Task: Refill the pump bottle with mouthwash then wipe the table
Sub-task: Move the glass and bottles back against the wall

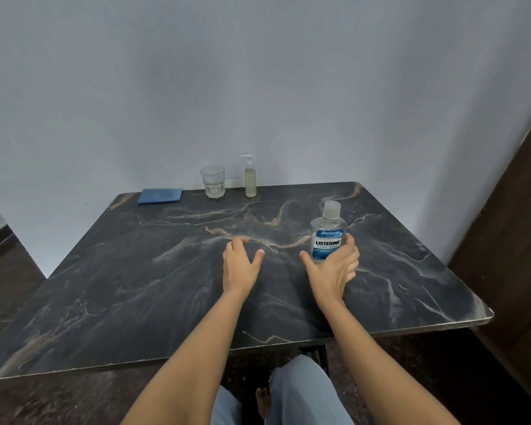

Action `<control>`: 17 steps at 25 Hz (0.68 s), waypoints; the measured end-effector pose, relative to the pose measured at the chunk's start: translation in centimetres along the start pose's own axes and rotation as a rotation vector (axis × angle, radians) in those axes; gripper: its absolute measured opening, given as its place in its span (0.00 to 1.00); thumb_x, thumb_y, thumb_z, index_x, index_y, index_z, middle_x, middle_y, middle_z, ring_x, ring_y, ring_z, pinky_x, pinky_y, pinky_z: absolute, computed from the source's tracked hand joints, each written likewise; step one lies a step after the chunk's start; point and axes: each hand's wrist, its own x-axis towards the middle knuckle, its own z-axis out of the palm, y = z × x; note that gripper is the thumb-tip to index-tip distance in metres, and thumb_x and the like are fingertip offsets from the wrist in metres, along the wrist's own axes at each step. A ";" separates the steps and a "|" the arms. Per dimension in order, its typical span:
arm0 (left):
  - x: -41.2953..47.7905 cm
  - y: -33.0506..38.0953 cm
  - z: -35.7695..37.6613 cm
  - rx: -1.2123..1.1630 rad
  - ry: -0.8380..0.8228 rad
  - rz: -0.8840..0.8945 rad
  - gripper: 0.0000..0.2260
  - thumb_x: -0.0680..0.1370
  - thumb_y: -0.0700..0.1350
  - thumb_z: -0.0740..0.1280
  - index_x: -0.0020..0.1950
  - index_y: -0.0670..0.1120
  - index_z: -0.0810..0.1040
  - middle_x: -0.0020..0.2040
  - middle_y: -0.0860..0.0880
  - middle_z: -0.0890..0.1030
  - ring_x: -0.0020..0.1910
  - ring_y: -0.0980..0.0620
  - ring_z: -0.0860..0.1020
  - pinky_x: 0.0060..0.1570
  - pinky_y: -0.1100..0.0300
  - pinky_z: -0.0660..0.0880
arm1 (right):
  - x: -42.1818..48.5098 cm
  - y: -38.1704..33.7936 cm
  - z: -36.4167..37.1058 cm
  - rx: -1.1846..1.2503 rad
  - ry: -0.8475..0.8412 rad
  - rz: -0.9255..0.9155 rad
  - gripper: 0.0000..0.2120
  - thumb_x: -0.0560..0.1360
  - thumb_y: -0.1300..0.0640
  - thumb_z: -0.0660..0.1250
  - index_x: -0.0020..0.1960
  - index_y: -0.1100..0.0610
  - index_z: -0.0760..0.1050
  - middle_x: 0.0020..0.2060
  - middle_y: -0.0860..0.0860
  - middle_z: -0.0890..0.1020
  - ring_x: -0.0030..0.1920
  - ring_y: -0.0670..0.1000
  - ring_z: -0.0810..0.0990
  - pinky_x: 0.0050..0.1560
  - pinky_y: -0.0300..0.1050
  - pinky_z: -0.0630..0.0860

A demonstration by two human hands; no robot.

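Observation:
A clear mouthwash bottle (328,233) with a blue label and a capped top stands upright right of the middle of the dark marble table (166,286). My right hand (334,268) is spread around its lower part, fingers behind it and thumb to its left, not closed on it. My left hand (239,262) hovers open over the table's middle, fingers apart, holding nothing. A slim pump bottle (250,179) with pale yellowish liquid and a white pump stands at the far edge by the wall. A folded blue cloth (160,196) lies at the far left.
An empty clear drinking glass (213,181) stands just left of the pump bottle. A pale wall runs behind the table and a dark wooden panel (509,271) stands to the right. My legs show below the table's near edge.

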 end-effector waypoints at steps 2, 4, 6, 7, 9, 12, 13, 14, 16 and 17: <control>0.4 -0.3 0.0 0.010 -0.005 -0.003 0.20 0.78 0.50 0.67 0.66 0.43 0.68 0.65 0.44 0.71 0.66 0.46 0.68 0.63 0.52 0.68 | 0.4 0.1 0.8 0.044 -0.010 0.041 0.45 0.65 0.51 0.77 0.72 0.61 0.55 0.64 0.60 0.67 0.64 0.61 0.67 0.63 0.59 0.65; 1.4 -0.9 -0.1 0.030 -0.002 -0.002 0.20 0.78 0.50 0.67 0.66 0.43 0.69 0.65 0.45 0.71 0.66 0.46 0.68 0.64 0.52 0.68 | 1.3 -0.1 1.6 0.071 -0.004 0.061 0.43 0.66 0.53 0.76 0.71 0.62 0.57 0.62 0.60 0.68 0.62 0.61 0.68 0.63 0.58 0.66; 2.9 -1.5 -0.4 0.046 0.005 0.005 0.20 0.78 0.50 0.67 0.66 0.43 0.69 0.65 0.44 0.71 0.66 0.46 0.68 0.63 0.52 0.68 | 2.9 -0.7 2.3 0.109 -0.011 0.056 0.42 0.66 0.53 0.76 0.71 0.63 0.57 0.62 0.60 0.68 0.62 0.60 0.68 0.64 0.56 0.66; 3.7 -1.7 -0.6 0.052 0.011 0.008 0.20 0.78 0.49 0.67 0.66 0.42 0.69 0.65 0.44 0.71 0.66 0.46 0.68 0.63 0.52 0.68 | 4.2 -1.3 2.7 0.125 -0.018 0.052 0.42 0.66 0.53 0.76 0.71 0.63 0.57 0.62 0.60 0.68 0.62 0.59 0.67 0.65 0.56 0.66; 6.0 -2.3 -0.8 0.067 0.031 0.002 0.20 0.78 0.49 0.67 0.66 0.42 0.69 0.64 0.44 0.72 0.64 0.46 0.69 0.61 0.53 0.68 | 7.4 -2.6 4.1 0.127 -0.026 0.052 0.42 0.66 0.53 0.76 0.71 0.63 0.58 0.63 0.59 0.68 0.64 0.59 0.67 0.66 0.56 0.66; 10.0 -3.4 -0.6 0.079 0.060 -0.004 0.20 0.78 0.49 0.67 0.66 0.42 0.69 0.64 0.44 0.72 0.64 0.45 0.70 0.61 0.53 0.69 | 12.5 -4.5 7.4 0.101 -0.036 0.027 0.42 0.66 0.52 0.76 0.71 0.62 0.58 0.65 0.59 0.67 0.64 0.60 0.67 0.66 0.58 0.65; 11.5 -3.8 -0.4 0.090 0.064 0.002 0.20 0.78 0.50 0.67 0.66 0.42 0.69 0.64 0.44 0.72 0.64 0.45 0.69 0.62 0.52 0.69 | 14.2 -5.0 8.9 0.087 -0.042 0.008 0.42 0.66 0.51 0.76 0.71 0.62 0.57 0.65 0.59 0.67 0.65 0.60 0.67 0.66 0.58 0.66; 13.0 -4.3 -0.2 0.106 0.067 0.009 0.20 0.78 0.50 0.67 0.67 0.42 0.69 0.64 0.44 0.72 0.65 0.45 0.69 0.62 0.51 0.69 | 15.7 -5.5 10.5 0.070 -0.048 -0.010 0.41 0.67 0.51 0.76 0.71 0.62 0.57 0.65 0.60 0.67 0.65 0.60 0.67 0.66 0.58 0.66; 15.8 -4.9 0.2 0.138 0.070 0.019 0.21 0.78 0.50 0.67 0.67 0.43 0.69 0.64 0.44 0.72 0.65 0.46 0.69 0.62 0.51 0.69 | 18.3 -5.9 13.3 0.041 -0.059 -0.020 0.41 0.67 0.51 0.76 0.70 0.63 0.58 0.64 0.60 0.68 0.63 0.60 0.68 0.66 0.56 0.67; 17.3 -5.3 0.5 0.153 0.070 0.027 0.21 0.78 0.50 0.67 0.67 0.43 0.69 0.64 0.44 0.72 0.65 0.45 0.69 0.61 0.51 0.69 | 19.6 -6.0 14.9 0.034 -0.063 -0.006 0.40 0.67 0.51 0.76 0.69 0.63 0.58 0.63 0.60 0.68 0.62 0.61 0.68 0.65 0.56 0.68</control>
